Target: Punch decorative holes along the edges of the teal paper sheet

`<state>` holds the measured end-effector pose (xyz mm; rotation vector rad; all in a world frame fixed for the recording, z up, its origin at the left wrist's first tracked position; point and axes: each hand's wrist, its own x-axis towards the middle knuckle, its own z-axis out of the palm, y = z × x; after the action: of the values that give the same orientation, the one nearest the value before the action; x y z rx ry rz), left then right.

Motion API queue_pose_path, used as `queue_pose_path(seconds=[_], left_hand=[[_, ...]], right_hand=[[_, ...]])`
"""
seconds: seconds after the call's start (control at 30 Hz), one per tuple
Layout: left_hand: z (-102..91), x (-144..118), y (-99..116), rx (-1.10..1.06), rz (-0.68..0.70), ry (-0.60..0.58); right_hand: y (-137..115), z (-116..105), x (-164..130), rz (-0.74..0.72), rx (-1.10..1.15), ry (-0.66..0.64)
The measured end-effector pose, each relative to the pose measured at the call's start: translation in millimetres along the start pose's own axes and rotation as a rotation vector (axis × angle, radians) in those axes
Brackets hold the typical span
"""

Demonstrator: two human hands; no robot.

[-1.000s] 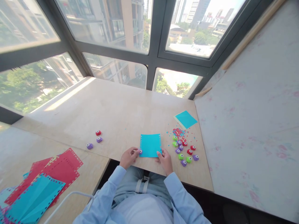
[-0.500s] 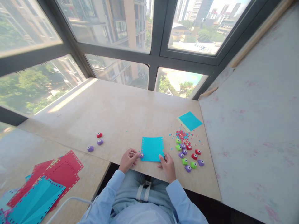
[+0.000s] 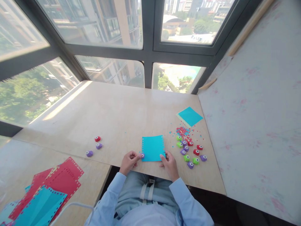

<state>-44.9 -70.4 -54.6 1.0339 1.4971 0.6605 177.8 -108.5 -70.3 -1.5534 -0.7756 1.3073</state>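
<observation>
Sheet shifted nearer scattered punches.

- Long light-blue shirt sleeves with buttoned cuffs cover both arms to the wrists.
- Pale blue trousers.
- A light strap with a buckle crosses the lap.

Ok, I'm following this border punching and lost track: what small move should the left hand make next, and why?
Probably squeeze the small punch where it sits. The left hand has it at the lower left corner of the teal sheet, and the right hand pins the lower right corner. Holes already line both side edges, while the near edge seems unpunched.
</observation>
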Motion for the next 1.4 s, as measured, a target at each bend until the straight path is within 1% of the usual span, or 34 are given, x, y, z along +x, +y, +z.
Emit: queue_pose_path(seconds=[0.27, 0.47, 0.7, 0.77, 0.83, 0.97, 1.07, 1.17, 1.27, 1.4], left_hand=[[0.7, -0.9, 2.8, 0.021, 0.011, 0.019], [0.4, 2.2, 0.6, 0.036, 0.009, 0.064], [-2.2, -2.3, 0.3, 0.047, 0.04, -0.032], [-3.2, -3.8, 0.5, 0.07, 0.023, -0.053], [-4.3, -5.0, -0.2, 0.085, 0.009, -0.064], [-6.5, -7.0, -4.9, 0.099, 0.026, -0.114], [-7.3, -8.7, -8.5, 0.133, 0.067, -0.138], [-6.5, -11.4, -9.5, 0.163, 0.087, -0.128], [-4.6, -15.6, -8.6, 0.181, 0.092, -0.118], [-2.6, -21.6, -10.7, 0.207, 0.119, -0.072]], right_hand=[[-5.0, -0.9, 0.2, 0.0, -0.039, -0.013], [-7.2, -2.5, -3.1, -0.029, -0.047, -0.045], [-5.7, -4.4, -2.9, -0.018, 0.012, -0.04], [-4.1, -9.2, -2.3, 0.009, 0.044, -0.019], [-1.9, -17.3, -2.3, 0.014, 0.031, 0.031], [4.3, -37.6, -6.0, -0.106, -0.134, 0.179], [10.3, -48.1, -12.7, -0.232, -0.254, 0.228], [16.2, -50.8, -20.9, -0.409, -0.339, 0.276], [20.6, -48.6, -26.5, -0.554, -0.436, 0.263], [22.3, -45.1, -26.2, -0.643, -0.52, 0.19]])
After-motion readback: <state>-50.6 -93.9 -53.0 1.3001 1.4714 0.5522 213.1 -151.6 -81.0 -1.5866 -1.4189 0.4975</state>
